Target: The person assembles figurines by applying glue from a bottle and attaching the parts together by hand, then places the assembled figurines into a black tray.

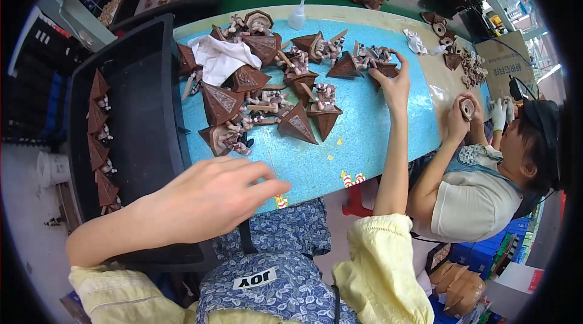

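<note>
My right hand (396,84) reaches to the far right of the blue work mat (364,136). Its thumb and fingers close round a figurine with a brown faceted base (385,71), which still sits among the others. Close to the mat's near edge hovers my left hand (228,193), fingers loosely stretched, nothing visible in them. Beyond it stand several figurines (228,102) with brown pointed bases, pale painted bodies and flat wooden sticks. A crumpled white cloth (221,60) lies over some of them.
A black bin (130,111) at the left holds a row of brown figurines (97,117). A small dropper bottle (297,15) stands at the mat's far edge. To the right, a co-worker (480,196) holds a round brown part (467,109). A cardboard box (505,64) stands beyond.
</note>
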Demonstrator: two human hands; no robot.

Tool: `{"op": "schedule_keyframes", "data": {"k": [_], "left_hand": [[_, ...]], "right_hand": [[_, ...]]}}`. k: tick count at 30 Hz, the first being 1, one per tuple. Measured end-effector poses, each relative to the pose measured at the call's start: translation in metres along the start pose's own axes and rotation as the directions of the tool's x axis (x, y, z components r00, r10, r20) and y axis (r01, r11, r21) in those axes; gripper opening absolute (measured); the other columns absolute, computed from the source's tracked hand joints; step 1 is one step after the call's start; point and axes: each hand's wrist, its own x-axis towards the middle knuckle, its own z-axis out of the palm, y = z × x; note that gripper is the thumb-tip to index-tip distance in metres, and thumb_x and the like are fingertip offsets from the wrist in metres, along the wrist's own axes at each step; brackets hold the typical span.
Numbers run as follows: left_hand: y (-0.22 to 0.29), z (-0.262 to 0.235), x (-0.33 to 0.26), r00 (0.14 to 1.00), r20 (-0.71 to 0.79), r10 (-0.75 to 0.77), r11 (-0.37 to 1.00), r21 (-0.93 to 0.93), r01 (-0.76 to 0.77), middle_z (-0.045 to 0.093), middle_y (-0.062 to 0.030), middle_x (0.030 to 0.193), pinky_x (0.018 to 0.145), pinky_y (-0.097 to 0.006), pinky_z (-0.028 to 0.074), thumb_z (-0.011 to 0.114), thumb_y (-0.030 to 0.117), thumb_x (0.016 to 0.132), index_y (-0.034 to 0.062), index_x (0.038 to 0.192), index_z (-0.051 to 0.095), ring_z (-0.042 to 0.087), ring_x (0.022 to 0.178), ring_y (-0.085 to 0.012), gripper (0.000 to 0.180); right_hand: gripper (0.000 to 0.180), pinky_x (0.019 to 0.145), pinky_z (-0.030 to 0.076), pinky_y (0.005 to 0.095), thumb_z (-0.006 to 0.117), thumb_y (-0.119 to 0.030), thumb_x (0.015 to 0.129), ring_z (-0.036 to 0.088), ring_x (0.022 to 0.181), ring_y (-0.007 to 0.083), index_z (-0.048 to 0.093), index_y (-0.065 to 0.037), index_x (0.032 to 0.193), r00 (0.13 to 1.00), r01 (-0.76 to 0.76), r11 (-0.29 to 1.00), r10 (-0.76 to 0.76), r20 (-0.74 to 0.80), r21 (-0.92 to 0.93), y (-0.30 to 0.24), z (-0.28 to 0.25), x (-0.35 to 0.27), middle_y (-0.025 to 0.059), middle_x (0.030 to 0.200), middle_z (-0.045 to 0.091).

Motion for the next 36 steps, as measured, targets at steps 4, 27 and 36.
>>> {"op": "schedule_keyframes", "data": {"k": [4, 27, 36], "left_hand": [[-0.002, 0.000, 0.029, 0.987, -0.158, -0.032, 0.994, 0.102, 0.049, 0.054, -0.0085, 0.123, 0.085, -0.037, 0.049, 0.067, 0.010, 0.077, 0.0112, 0.129, 0.051, 0.057, 0.108, -0.0294, 0.054], [-0.044, 0.019, 0.008, 0.846, -0.186, -0.500, -0.117, -0.953, -0.279, 0.048, -0.0150, 0.138, 0.106, -0.040, 0.036, 0.028, 0.045, 0.100, 0.0075, 0.137, 0.041, 0.047, 0.125, -0.0259, 0.054], [-0.040, 0.031, 0.015, 0.916, -0.011, -0.402, -0.313, -0.938, -0.149, 0.047, -0.0070, 0.141, 0.091, -0.032, 0.047, 0.016, 0.058, 0.098, 0.0075, 0.142, 0.038, 0.050, 0.122, -0.0189, 0.071]], "right_hand": [[0.064, 0.071, 0.048, 0.0253, 0.073, -0.007, 0.076, 0.060, 0.077, 0.0136, 0.043, 0.003, 0.131, 0.991, 0.040, 0.912, 0.015, -0.131, 0.409, -0.039, 0.003, -0.048, 0.0084, 0.092, 0.066], [0.020, 0.063, 0.053, 0.0278, 0.063, -0.004, 0.089, 0.065, 0.073, 0.0183, 0.057, 0.005, 0.105, 0.894, 0.017, 0.852, -0.248, 0.374, 0.523, -0.168, 0.072, -0.193, 0.0130, 0.087, 0.066], [0.022, 0.052, 0.049, 0.0226, 0.061, -0.009, 0.091, 0.063, 0.059, 0.0117, 0.060, 0.008, 0.105, 0.882, -0.363, 0.585, -0.035, 0.470, 0.725, -0.188, 0.066, -0.200, 0.0098, 0.079, 0.067]]}}
